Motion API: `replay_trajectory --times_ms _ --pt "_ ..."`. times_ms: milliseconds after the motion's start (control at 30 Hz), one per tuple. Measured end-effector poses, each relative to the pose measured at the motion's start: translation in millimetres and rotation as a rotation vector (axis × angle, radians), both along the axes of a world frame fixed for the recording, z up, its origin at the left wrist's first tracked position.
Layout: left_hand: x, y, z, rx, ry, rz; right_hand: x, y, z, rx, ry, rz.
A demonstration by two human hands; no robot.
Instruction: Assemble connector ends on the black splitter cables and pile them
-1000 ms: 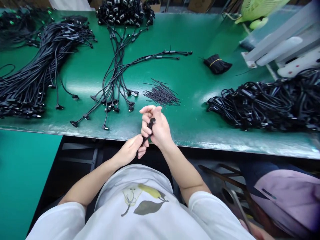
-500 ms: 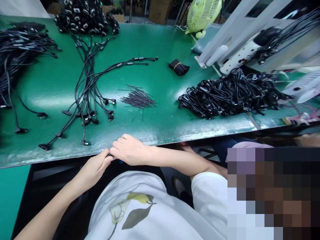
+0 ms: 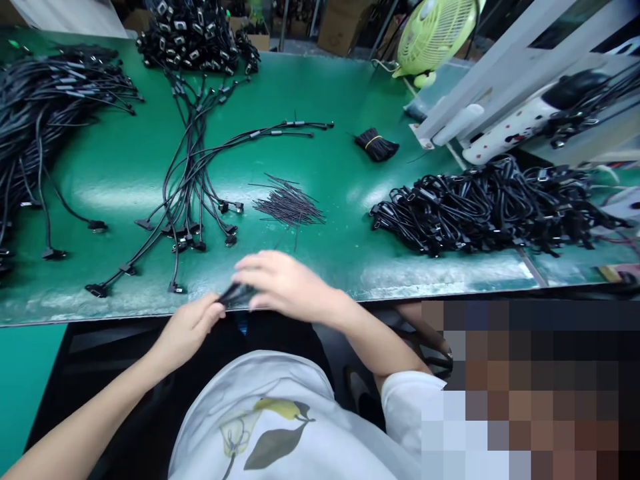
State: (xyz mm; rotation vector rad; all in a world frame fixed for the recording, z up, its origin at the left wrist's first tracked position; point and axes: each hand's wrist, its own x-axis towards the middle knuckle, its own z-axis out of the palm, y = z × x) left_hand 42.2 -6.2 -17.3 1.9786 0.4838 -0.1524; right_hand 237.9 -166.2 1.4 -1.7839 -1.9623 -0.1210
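Observation:
My left hand (image 3: pixel 193 327) pinches a black cable (image 3: pixel 235 292), seemingly folded into a small bundle, at the front edge of the green table (image 3: pixel 345 260). Over the free end of that cable, my right hand (image 3: pixel 283 287) has its fingers stretched and spread; whether they touch it cannot be made out. Just beyond the right hand lies a loose pile of thin black ties (image 3: pixel 290 203). Several unfolded black cables with connector ends (image 3: pixel 187 180) spread out behind my left hand.
Folded cables (image 3: pixel 480 210) are heaped on the right. A banded bundle of black ties (image 3: pixel 376 145) lies near the middle back. More cables (image 3: pixel 55 100) pile up on the left and connectors (image 3: pixel 195 40) at the back. A green fan (image 3: pixel 435 37) stands behind. Another person sits at the right.
My right hand has come away from my left, lifting and moving right over the table edge as its fingers opened. More of the black cable shows. The view has shifted slightly.

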Motion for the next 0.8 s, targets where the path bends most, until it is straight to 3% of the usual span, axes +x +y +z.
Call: replay_trajectory --times_ms 67,133,233,400,533,633,800 --pt "1 4 -6.0 -0.261 -0.083 0.192 40 -9 -3.3 0.085 0.114 -0.331" --pt "6 3 -9.1 -0.484 -0.144 0.299 78 -13 -12.5 0.039 0.114 -0.567" --pt "17 -4 -7.7 -0.661 -0.166 0.329 112 -8 -29.9 -0.151 -0.038 -0.558" --pt "30 -16 -2.7 -0.801 -0.208 0.375 120 1 -42.0 -0.262 -0.193 -0.526" --pt "31 -20 -1.5 -0.858 -0.257 0.419 110 -6 -33.4 -0.134 -0.132 -0.622" --pt "33 -26 0.2 -0.887 -0.327 0.407 76 -4 -24.5 0.064 0.010 -0.673" --pt "42 -36 -3.1 -0.907 -0.356 0.358 -18 11 -22.8 0.082 0.468 -0.263"
